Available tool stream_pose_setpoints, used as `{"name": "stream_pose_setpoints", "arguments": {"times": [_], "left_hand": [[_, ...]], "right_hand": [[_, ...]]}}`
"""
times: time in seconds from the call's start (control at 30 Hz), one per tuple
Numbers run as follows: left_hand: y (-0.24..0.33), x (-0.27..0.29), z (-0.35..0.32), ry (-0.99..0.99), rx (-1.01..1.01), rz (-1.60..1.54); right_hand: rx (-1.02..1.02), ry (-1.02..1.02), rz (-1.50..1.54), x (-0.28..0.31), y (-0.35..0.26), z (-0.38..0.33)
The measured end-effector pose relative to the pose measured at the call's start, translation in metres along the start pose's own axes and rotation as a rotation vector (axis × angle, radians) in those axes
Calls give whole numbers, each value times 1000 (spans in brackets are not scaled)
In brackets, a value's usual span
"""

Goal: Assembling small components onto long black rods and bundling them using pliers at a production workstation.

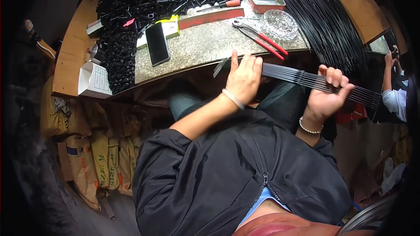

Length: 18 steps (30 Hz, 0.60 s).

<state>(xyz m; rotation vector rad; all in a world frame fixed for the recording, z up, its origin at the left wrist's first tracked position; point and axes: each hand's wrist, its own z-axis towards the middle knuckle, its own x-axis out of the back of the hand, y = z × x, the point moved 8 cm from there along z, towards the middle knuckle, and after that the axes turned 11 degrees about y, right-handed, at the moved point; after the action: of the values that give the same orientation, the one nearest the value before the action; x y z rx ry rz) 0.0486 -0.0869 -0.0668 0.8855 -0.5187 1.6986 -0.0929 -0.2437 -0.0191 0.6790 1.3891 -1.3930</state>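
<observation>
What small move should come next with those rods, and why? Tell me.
Probably slide the left hand along to even up the rods. The bundle lies fanned across both hands, its near ends splayed at the table edge, while the right hand already grips it firmly.

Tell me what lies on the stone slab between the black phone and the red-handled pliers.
In the head view, the slab is bare between phone and pliers; only speckled stone shows there.
</observation>
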Motion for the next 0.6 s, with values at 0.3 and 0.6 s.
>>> {"name": "stream_pose_setpoints", "arguments": {"times": [0.3,0.6], "left_hand": [[-11,131,55,-209,-279,320],[38,98,82,-599,-541,939]], "right_hand": [[-602,-817,-702,-48,27,-125],[-156,-1045,-1031,28,227,-57]]}}
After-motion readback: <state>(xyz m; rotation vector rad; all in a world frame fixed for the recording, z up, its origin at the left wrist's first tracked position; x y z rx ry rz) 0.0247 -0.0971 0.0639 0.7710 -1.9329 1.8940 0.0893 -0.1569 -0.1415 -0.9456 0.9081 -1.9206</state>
